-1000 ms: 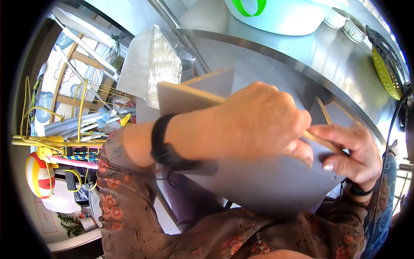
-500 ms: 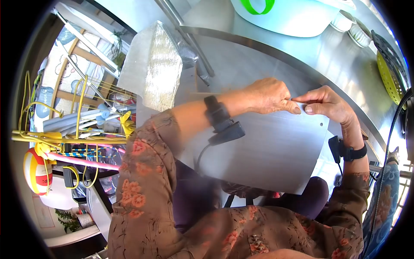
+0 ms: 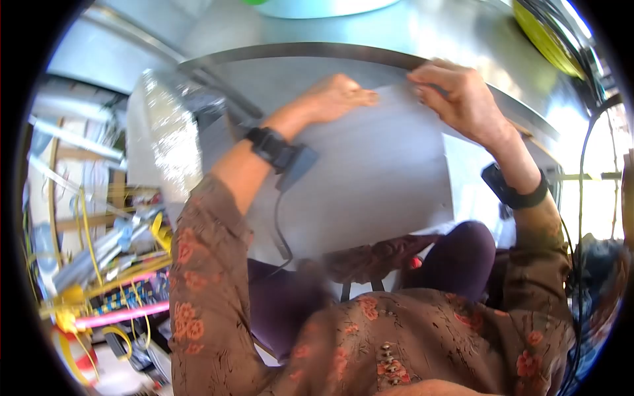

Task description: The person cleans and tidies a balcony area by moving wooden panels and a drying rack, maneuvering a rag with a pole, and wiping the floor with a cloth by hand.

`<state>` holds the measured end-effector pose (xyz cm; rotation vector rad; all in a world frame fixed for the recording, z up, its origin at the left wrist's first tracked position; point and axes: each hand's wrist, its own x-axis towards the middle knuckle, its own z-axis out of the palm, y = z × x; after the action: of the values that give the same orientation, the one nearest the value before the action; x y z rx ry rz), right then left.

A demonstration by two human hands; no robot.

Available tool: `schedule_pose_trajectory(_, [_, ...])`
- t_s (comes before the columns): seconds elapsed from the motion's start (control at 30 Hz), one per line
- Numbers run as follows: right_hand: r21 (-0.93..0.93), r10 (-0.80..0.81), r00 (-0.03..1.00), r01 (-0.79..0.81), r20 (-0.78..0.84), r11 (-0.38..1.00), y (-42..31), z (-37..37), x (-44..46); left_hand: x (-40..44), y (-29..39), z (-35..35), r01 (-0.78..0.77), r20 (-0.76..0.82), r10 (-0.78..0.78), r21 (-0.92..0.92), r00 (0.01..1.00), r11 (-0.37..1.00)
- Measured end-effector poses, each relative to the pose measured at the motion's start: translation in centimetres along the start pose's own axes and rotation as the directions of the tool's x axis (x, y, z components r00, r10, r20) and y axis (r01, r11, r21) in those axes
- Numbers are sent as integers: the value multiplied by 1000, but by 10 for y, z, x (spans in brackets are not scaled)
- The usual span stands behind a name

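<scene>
A flat grey sheet [image 3: 376, 178], smooth and slightly shiny, rests over my lap. It slopes up toward the curved metal counter edge. My left hand [image 3: 340, 98] is closed at its top edge, with the thumb stretched along the surface. My right hand [image 3: 462, 102] is raised at the sheet's upper right corner, with thumb and fingers bent toward each other. Motion blurs those fingertips, and whatever they pinch, if anything, cannot be made out. Each wrist wears a black strap with a small device, and a cable hangs from the left one.
Ahead lies a metal counter [image 3: 449, 33] with a pale basin [image 3: 323, 8] on it. A yellow-green colander [image 3: 548, 39] sits at upper right. Shiny bubble-foil wrap [image 3: 173, 142] stands left of the sheet. Farther left is a yellow wire rack [image 3: 105, 290]. A black cable [image 3: 584, 171] hangs at right.
My hands, together at the sheet's top edge before, are now apart. My right hand has lifted away from the left one. The whole view has shifted, with the counter items moving up and left.
</scene>
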<state>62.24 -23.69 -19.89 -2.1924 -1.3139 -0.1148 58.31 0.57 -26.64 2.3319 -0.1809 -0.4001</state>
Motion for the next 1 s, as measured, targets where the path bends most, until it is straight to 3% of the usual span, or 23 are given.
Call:
schedule_pose_trajectory(0.07, [-119,-94,994,88,-47,989,-24,-20,3,4,0,0,19,29,-17,-63,999,998])
schedule_pose_trajectory(0.1, [-132,-68,997,62,-45,989,-30,-24,8,5,0,0,1,50,3,-70,999,998])
schedule_pose_trajectory(0.17, [50,-61,980,71,-188,996,-36,-34,22,6,2,-1,-37,17,38,-47,999,998])
schedule_pose_trajectory(0.27, [525,123,977,-13,-174,851,-39,-52,56,6,3,1,-42,8,43,-69,999,997])
schedule_pose_trajectory(0.3, [531,188,962,-56,-198,846,-46,-57,60,6,5,1,-55,16,57,-78,998,995])
schedule_pose_trajectory(0.37, [728,326,932,-112,-160,677,-52,-49,76,7,8,-1,-64,52,67,-61,996,996])
schedule_pose_trajectory(0.43, [810,290,949,-69,-127,582,-47,-22,85,5,3,1,-47,45,50,-70,998,996])
schedule_pose_trajectory(0.5, [815,386,922,-216,-10,538,-65,0,84,13,-7,12,-47,44,49,-63,998,997])
schedule_pose_trajectory(0.53, [805,341,940,-223,28,549,-69,15,82,18,-19,32,-272,-253,209,-248,945,930])
schedule_pose_trajectory(0.6, [736,214,976,-174,41,654,-74,41,68,21,-33,36,-522,-541,281,-364,793,771])
schedule_pose_trajectory(0.63, [671,132,991,-111,20,733,-78,52,58,17,-49,19,-458,-313,347,-435,884,775])
schedule_pose_trajectory(0.7, [672,105,979,-196,174,714,-79,75,30,19,-58,4,-388,-65,411,-488,909,782])
schedule_pose_trajectory(0.73, [641,141,948,-298,286,707,-82,80,11,19,-53,-1,-139,-5,151,-429,988,893])
schedule_pose_trajectory(0.77, [598,176,902,-397,394,696,-84,83,-10,18,-50,-6,127,34,-123,-351,992,928])
schedule_pose_trajectory(0.83, [420,196,620,-698,760,580,-84,85,-43,22,-64,-12,107,-4,-115,-335,993,936])
schedule_pose_trajectory(0.9, [200,341,336,-905,878,377,-87,96,-77,35,-97,-14,86,-98,-112,-238,989,968])
schedule_pose_trajectory(0.93, [196,337,326,-909,883,367,-90,102,-87,33,-96,-19,109,-90,-134,-242,987,964])
schedule_pose_trajectory(1.0, [253,437,291,-957,851,144,-93,111,-98,31,-96,-21,84,-135,-115,-215,984,973])
